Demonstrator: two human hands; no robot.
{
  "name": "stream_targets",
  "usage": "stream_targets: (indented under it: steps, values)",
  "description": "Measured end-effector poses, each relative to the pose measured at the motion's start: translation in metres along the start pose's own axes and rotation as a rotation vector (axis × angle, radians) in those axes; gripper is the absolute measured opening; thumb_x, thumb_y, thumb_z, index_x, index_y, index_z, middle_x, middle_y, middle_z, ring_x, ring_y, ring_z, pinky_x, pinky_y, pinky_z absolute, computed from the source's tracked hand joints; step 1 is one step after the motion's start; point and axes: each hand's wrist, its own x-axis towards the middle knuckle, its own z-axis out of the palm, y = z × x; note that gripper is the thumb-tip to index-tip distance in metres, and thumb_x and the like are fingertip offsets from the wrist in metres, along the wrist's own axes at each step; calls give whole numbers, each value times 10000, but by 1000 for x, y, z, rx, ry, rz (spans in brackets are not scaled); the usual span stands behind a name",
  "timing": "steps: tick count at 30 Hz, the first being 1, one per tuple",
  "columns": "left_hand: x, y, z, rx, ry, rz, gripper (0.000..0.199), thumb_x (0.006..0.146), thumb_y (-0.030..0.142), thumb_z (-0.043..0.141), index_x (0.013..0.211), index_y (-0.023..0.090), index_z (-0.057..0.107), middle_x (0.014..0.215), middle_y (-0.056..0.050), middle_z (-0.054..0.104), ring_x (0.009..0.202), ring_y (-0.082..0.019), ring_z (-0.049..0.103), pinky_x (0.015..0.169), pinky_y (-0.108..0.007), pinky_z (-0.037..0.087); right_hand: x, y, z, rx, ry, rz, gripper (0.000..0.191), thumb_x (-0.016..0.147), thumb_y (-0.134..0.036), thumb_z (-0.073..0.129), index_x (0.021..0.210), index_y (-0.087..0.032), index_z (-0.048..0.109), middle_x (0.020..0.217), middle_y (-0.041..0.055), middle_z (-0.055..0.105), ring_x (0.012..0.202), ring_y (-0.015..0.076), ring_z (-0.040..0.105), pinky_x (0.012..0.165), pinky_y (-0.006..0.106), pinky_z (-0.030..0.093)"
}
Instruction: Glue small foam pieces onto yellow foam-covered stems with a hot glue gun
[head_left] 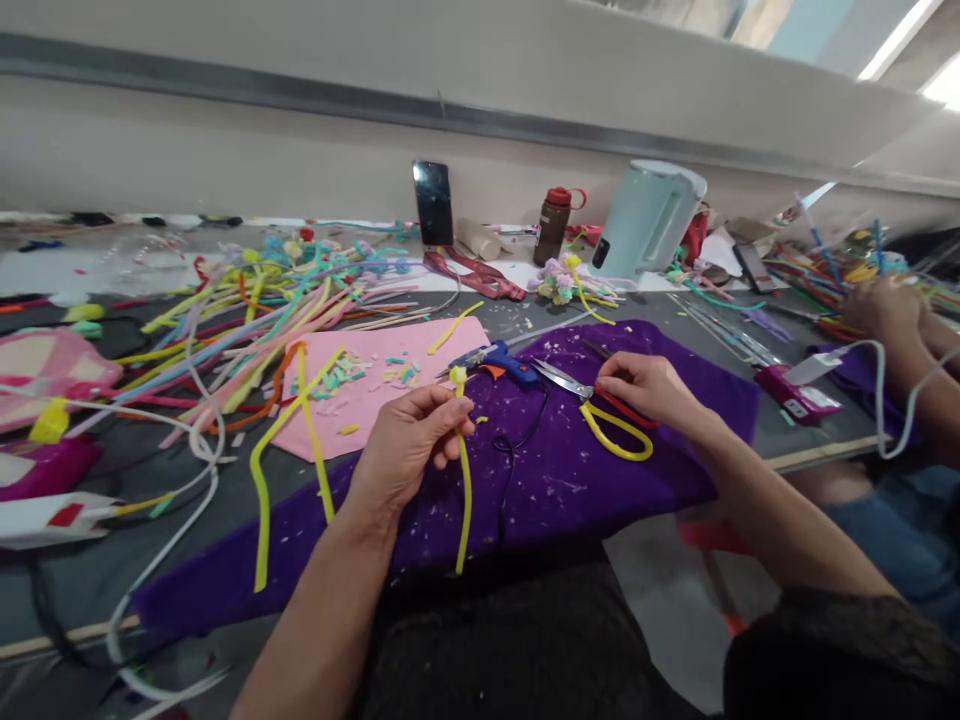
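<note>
My left hand (pixel 424 435) pinches a yellow stem (pixel 466 500) just below its small pale-yellow knotted top, and the stem hangs down over the purple cloth (pixel 555 480). Farther right, my right hand (pixel 637 385) has its fingers closed at the red handle (pixel 626 408) of a pair of scissors. Beside it lie scissors with yellow handles (pixel 616 440), blades pointing left. A blue glue gun (pixel 510 362) with an orange trigger rests between my hands. Left of my left hand, a pink cloth (pixel 300 435) bears small cut pieces and bent yellow strips (pixel 261 500).
Colourful stems (pixel 262 310) are heaped at the back left. A phone (pixel 433 203), a brown bottle (pixel 553 228) and a light-blue kettle (pixel 645 220) stand at the back. White cables (pixel 199 500) run down the left side. Another person's hands (pixel 889 310) are at the far right.
</note>
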Motion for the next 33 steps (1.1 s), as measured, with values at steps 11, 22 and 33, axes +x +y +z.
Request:
stream_targets:
  steps: [11, 22, 33]
  values:
    - [-1, -1, -3, 7, -31, -41, 169, 682, 287, 674, 738, 135, 626, 645, -22, 651, 452, -62, 529, 351, -135, 364, 67, -42, 51, -259, -123, -153, 253, 772, -434, 508, 859, -224, 617, 834, 17, 645, 735, 154, 565, 601, 237, 353]
    - [-3, 0, -6, -152, 92, 40, 200, 664, 303, 684, 663, 134, 577, 602, -5, 635, 359, -23, 441, 315, -129, 280, 92, -60, 78, -31, -199, 35, 207, 607, -360, 659, 673, -189, 563, 606, 10, 586, 585, 137, 529, 466, 220, 291]
    - [-3, 5, -8, -189, 212, 111, 212, 660, 319, 675, 669, 133, 572, 601, 20, 616, 348, -11, 394, 306, -140, 240, 77, -69, 56, 1019, -192, 100, 182, 707, -310, 548, 794, -154, 514, 603, -6, 553, 438, 76, 488, 372, 191, 298]
